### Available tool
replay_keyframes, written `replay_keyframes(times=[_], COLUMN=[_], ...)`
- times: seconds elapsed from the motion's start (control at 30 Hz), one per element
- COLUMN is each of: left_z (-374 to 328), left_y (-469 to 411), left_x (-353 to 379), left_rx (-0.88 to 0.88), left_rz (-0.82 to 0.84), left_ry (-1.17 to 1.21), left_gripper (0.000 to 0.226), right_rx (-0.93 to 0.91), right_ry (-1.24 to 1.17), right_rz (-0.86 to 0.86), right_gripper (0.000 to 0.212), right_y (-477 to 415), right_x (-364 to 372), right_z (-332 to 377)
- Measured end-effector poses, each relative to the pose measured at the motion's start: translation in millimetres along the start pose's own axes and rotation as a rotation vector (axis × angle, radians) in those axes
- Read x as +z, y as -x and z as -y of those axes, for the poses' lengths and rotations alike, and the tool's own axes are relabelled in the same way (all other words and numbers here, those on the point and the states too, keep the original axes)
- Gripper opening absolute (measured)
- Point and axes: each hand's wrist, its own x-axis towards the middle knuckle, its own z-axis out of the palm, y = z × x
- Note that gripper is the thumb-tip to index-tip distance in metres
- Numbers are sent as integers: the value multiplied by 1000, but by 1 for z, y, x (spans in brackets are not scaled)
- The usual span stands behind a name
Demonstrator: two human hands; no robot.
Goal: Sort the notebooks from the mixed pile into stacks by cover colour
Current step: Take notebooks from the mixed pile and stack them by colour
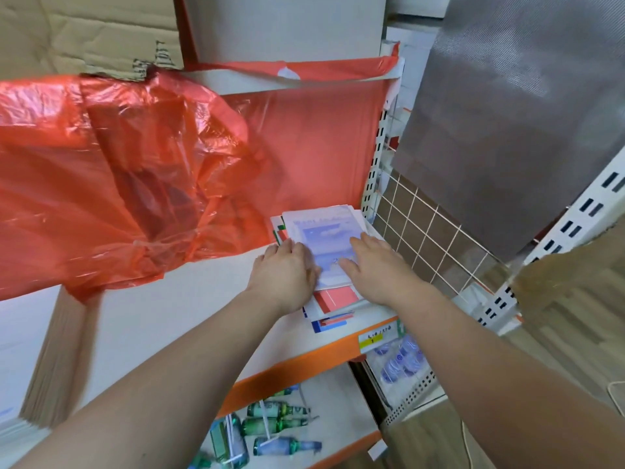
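A mixed pile of notebooks (333, 308) lies at the right end of a white shelf (189, 309). The top one has a white cover with a pale blue picture (321, 231); a red cover and blue-edged covers stick out underneath at the front. My left hand (287, 272) lies on the left side of the top notebook, fingers curled over its edge. My right hand (375, 269) rests flat on its right side with the fingers stretched out.
A large red plastic bag (135, 170) covers the back and left of the shelf. A white wire grid panel (436, 238) bounds the shelf on the right. A cardboard stack (54, 360) stands at the left. Bottles (277, 418) lie on the lower shelf under the orange shelf edge (304, 363).
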Motion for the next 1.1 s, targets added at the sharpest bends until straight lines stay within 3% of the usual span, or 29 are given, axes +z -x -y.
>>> replay_keyframes(times=[0.1, 0.2, 0.33, 0.5, 0.63, 0.8, 0.97, 1.1], left_z=[-2, -9, -12, -17, -23, -24, -12, 2], left_y=[-9, -12, -19, -21, -21, -21, -10, 8], left_x=[1, -5, -10, -15, -21, -25, -29, -31], left_rx=[-128, -223, -323, -385, -428, -454, -451, -454], left_rz=[28, 53, 39, 28, 4, -57, 2, -5], left_ry=[165, 325, 503, 737, 1055, 1262, 1425, 1412], left_gripper=[32, 39, 24, 26, 10, 21, 11, 9], right_rx=[70, 109, 151, 143, 142, 217, 229, 255], right_ry=[13, 37, -16, -19, -79, -339, -809, -1005], right_rz=[9, -33, -57, -92, -104, -125, -216, -207], right_gripper=[56, 55, 59, 58, 56, 54, 13, 26], right_y=[-5, -11, -18, -20, -18, -18, -11, -7], right_x=[-5, -4, -4, -1, -3, -8, -21, -19], right_z=[-1, -1, 2, 1, 0, -6, -3, 11])
